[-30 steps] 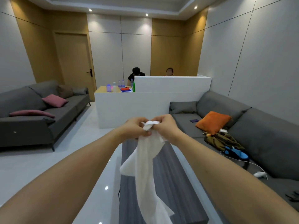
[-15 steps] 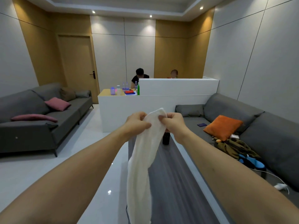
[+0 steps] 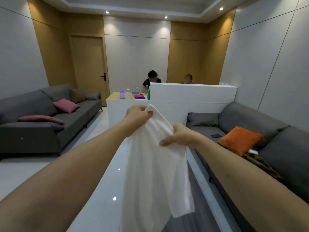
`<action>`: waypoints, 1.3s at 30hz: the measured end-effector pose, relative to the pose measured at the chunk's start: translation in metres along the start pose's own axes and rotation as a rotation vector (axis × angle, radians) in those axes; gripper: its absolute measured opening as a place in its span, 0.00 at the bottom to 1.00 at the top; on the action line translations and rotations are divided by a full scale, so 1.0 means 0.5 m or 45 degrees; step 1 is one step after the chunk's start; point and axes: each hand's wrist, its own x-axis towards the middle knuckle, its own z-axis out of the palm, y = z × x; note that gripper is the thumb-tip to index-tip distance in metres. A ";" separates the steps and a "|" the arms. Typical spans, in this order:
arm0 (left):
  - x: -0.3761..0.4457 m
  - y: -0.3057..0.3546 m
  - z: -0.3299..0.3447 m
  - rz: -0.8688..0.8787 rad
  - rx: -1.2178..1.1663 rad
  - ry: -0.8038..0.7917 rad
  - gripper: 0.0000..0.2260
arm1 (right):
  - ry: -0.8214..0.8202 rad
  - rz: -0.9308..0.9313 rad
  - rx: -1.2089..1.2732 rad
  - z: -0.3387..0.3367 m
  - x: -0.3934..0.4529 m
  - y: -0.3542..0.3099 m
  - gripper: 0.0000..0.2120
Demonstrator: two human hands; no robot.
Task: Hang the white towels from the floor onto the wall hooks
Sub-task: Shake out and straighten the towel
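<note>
A white towel (image 3: 155,173) hangs spread out in front of me, held up at chest height. My left hand (image 3: 137,115) pinches its upper corner. My right hand (image 3: 179,136) grips the top edge a little lower and to the right. The cloth drapes down past the bottom of the view. No wall hooks are in sight.
A white partition counter (image 3: 192,96) with bottles stands ahead, two persons sitting behind it. Grey sofas line the left (image 3: 41,118) and right (image 3: 275,148) walls, the right one with an orange cushion (image 3: 240,139). A dark low table (image 3: 202,198) lies below the towel. A door (image 3: 88,67) is at the back left.
My hands have moved apart, the right one sliding down and right along the edge, so the bunched towel has opened out wide. The view has tilted upward.
</note>
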 end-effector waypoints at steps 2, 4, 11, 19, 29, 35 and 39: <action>0.016 -0.007 -0.011 -0.011 0.005 0.020 0.09 | 0.011 0.037 -0.242 -0.014 0.022 0.025 0.16; 0.030 -0.023 -0.028 -0.006 0.053 0.010 0.11 | 0.075 0.058 -0.377 -0.032 0.044 0.054 0.11; 0.127 -0.116 -0.046 -0.057 0.067 0.099 0.08 | 0.351 0.037 -0.250 -0.047 0.170 0.148 0.10; 0.392 -0.271 -0.080 -0.083 0.206 0.194 0.05 | 0.441 0.018 -0.391 -0.082 0.436 0.136 0.17; 0.759 -0.393 -0.139 -0.075 0.490 0.176 0.06 | 0.669 0.212 -0.816 -0.153 0.791 0.061 0.17; 0.867 -0.327 -0.172 0.075 0.462 0.311 0.06 | 0.890 0.186 -0.695 -0.257 0.852 0.018 0.06; 0.850 -0.307 -0.142 0.096 0.423 0.350 0.06 | 0.979 0.039 -0.627 -0.277 0.827 0.054 0.07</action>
